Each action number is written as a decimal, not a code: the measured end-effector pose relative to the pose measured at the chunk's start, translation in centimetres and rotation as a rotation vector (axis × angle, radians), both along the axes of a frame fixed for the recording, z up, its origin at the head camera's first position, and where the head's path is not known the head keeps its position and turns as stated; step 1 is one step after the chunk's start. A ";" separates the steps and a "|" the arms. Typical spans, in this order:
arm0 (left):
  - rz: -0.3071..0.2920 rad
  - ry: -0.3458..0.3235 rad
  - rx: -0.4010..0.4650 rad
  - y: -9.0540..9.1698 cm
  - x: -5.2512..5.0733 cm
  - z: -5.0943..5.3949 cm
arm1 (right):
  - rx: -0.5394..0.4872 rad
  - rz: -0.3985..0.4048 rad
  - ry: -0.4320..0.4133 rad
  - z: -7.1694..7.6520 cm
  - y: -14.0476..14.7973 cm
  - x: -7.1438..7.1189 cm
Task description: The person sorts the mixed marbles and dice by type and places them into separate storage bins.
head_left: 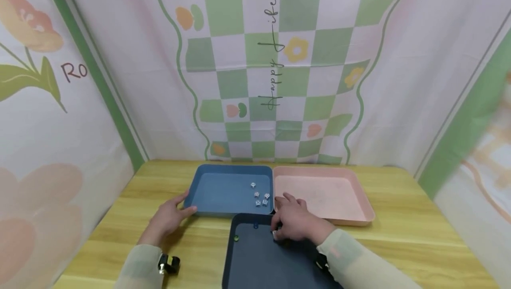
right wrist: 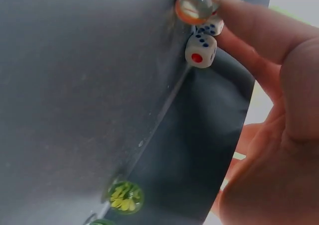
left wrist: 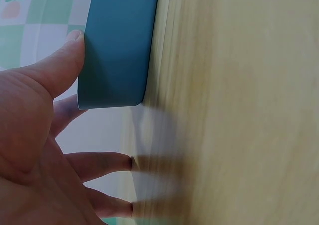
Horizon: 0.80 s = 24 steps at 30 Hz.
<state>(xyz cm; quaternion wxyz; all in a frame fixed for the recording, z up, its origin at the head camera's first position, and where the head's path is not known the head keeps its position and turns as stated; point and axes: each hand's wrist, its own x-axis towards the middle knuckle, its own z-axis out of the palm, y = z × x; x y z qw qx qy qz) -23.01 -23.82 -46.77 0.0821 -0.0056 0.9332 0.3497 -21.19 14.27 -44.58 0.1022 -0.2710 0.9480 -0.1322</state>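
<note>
As I read it from my station, the right hand (head_left: 295,220) was the place to worry: its fingertips stood at the far wall of the dark tray (head_left: 259,262), close among one die (right wrist: 201,51) showing a red pip, a second die (right wrist: 213,26) and a clear-and-orange marble (right wrist: 194,8). I could not tell whether thumb and finger gripped any of these or merely touched. Main hazard, in my judgement: a squeeze taken there could catch the marble along with a die, and smooth glass would likely squirt out and roll, perhaps knocking the yellow-flecked marble (right wrist: 124,197) near the same wall. That wall also left the fingers little room, so a die could be flicked over the rim toward the pink tray (head_left: 319,191). The left hand (head_left: 165,220), well apart from the right, lay with thumb and fingers extended about the near left corner of the blue tray (head_left: 219,191); I judged that a hard push could slide or tip it, jostling the five loose dice (head_left: 257,195) toward its right side. Small green piece (head_left: 236,238) by the dark tray's left wall: low risk, unless bumped
</note>
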 end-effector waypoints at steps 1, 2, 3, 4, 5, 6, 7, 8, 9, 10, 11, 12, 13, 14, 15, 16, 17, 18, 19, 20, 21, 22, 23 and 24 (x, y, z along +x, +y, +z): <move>-0.001 0.003 0.002 0.0 0.0 0.1 | 0.007 0.003 0.006 0.2 -0.1 0.0; -0.002 0.005 0.005 -0.1 0.0 0.2 | 0.010 0.004 0.012 0.3 -0.2 -0.1; -0.004 0.008 0.008 -0.1 -0.1 0.3 | 0.009 0.005 0.016 0.4 -0.3 -0.1; -0.004 0.010 0.012 -0.1 0.0 0.4 | 0.001 0.005 0.014 0.5 -0.4 -0.1; -0.005 0.012 0.011 -0.1 0.0 0.4 | -0.006 0.000 0.006 0.5 -0.4 0.0; -0.005 0.009 0.015 -0.1 0.0 0.5 | -0.014 -0.005 -0.004 0.5 -0.4 0.1; -0.006 0.006 0.017 0.0 0.1 0.4 | -0.024 -0.013 -0.016 0.5 -0.4 0.2; -0.007 0.003 0.021 0.0 0.1 0.4 | -0.034 -0.023 -0.027 0.4 -0.4 0.4; -0.011 0.002 0.022 0.1 0.1 0.3 | -0.042 -0.032 -0.039 0.3 -0.4 0.5; -0.013 0.003 0.023 0.1 0.1 0.3 | -0.047 -0.041 -0.047 0.2 -0.4 0.6; -0.012 0.001 0.025 0.2 0.1 0.2 | -0.050 -0.051 -0.051 0.1 -0.3 0.7; -0.009 -0.001 0.029 0.2 0.0 0.2 | -0.049 -0.057 -0.049 0.1 -0.3 0.7; -0.006 0.001 0.025 0.2 0.0 0.1 | -0.050 -0.059 -0.044 0.0 -0.3 0.8; -0.003 0.002 0.023 0.2 0.0 0.1 | -0.050 -0.058 -0.041 0.0 -0.3 0.8; 0.000 0.003 0.021 0.2 0.0 0.1 | -0.050 -0.058 -0.039 0.0 -0.3 0.7; 0.004 0.000 0.021 0.1 0.0 0.1 | -0.049 -0.056 -0.038 0.0 -0.3 0.7; 0.009 -0.003 0.023 0.1 0.0 0.1 | -0.048 -0.055 -0.037 0.0 -0.3 0.7; 0.010 -0.001 0.024 0.1 0.0 0.1 | -0.047 -0.054 -0.038 0.1 -0.4 0.6; 0.012 -0.001 0.025 0.1 0.0 0.1 | -0.047 -0.056 -0.041 0.1 -0.4 0.6; 0.008 0.001 0.027 0.1 0.0 0.2 | -0.047 -0.058 -0.045 0.2 -0.4 0.6; 0.009 0.000 0.031 0.1 0.1 0.2 | -0.047 -0.061 -0.050 0.1 -0.4 0.6; 0.006 0.001 0.031 0.1 0.1 0.1 | -0.048 -0.064 -0.055 0.1 -0.4 0.6; 0.008 0.000 0.035 0.1 0.1 0.2 | -0.050 -0.067 -0.058 0.1 -0.4 0.5; 0.008 0.000 0.039 0.1 0.1 0.1 | -0.053 -0.070 -0.064 0.1 -0.4 0.5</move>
